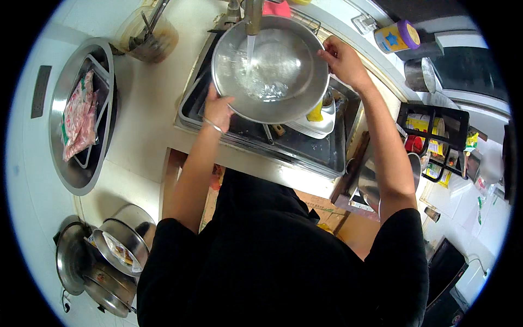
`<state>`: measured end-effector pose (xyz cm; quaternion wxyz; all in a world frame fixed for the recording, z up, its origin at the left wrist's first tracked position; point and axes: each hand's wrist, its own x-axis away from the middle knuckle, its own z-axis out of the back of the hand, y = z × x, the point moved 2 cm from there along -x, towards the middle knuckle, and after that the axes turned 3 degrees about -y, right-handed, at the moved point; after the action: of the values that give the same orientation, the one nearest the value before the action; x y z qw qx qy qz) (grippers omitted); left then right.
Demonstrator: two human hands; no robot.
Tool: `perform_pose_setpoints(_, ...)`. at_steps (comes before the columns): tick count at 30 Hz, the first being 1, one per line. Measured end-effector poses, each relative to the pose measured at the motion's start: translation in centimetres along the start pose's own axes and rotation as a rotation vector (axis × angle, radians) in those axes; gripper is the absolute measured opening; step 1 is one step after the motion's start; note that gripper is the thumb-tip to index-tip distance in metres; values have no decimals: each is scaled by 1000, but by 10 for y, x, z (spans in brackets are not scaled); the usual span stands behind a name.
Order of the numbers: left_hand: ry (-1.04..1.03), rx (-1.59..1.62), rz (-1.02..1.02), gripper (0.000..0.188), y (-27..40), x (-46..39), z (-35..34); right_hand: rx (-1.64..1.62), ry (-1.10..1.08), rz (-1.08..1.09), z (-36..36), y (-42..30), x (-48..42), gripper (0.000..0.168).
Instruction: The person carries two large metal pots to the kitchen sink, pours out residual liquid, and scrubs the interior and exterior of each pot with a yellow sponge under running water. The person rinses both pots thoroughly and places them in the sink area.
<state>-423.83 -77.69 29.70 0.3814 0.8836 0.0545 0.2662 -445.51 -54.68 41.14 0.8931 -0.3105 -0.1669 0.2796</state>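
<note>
A wide stainless steel basin (pixel 302 77) is held under the faucet (pixel 253 18), and a stream of water (pixel 250 51) runs into it. Clear water ripples across its bottom. My left hand (pixel 218 108) grips the near-left rim, with a bangle (pixel 213 125) around the wrist. On the far right side, my right hand (pixel 341 61) has the rim between thumb and curled fingers. Beneath the basin lies the sink (pixel 245 141), partly hidden, where a stack of white plates (pixel 320 127) and a yellow cloth or sponge (pixel 315 113) show at the basin's edge.
At left a large metal bowl (pixel 61 163) holds a tray and a bag of pinkish frozen food (pixel 79 118). A plastic tub (pixel 163 45) with utensils stands behind. Steel pots (pixel 135 220) sit lower left. On the right are a black rack (pixel 435 112) and a purple-lidded canister (pixel 396 36).
</note>
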Motion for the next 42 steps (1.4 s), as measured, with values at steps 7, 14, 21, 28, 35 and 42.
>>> perform_pose_setpoints(7, -169, -987, -452, 66, 91, 23, -31, -696, 171, -292, -92, 65, -10, 14)
perform_pose_setpoints(14, -363, -1459, -640, 70, 149, 42, -42, -812, -155, -384, -125, 52, -24, 23)
perform_pose_setpoints(21, -244, -678, -392, 92, 98, 41, -24, -1385, -171, -525, -75, 37, -9, 31)
perform_pose_setpoints(28, -317, -733, -277, 79, 28, 56, -7, -777, -155, -306, -37, 34, 15, 28)
perform_pose_setpoints(35, -329, 176, 233, 57, -69, 36, 37, -845, -83, -127, -24, 25, 25, 34)
perform_pose_setpoints(42, -486, 287, 246, 55, -85, 41, -5, -1034, -124, -57, -10, 34, 39, 24)
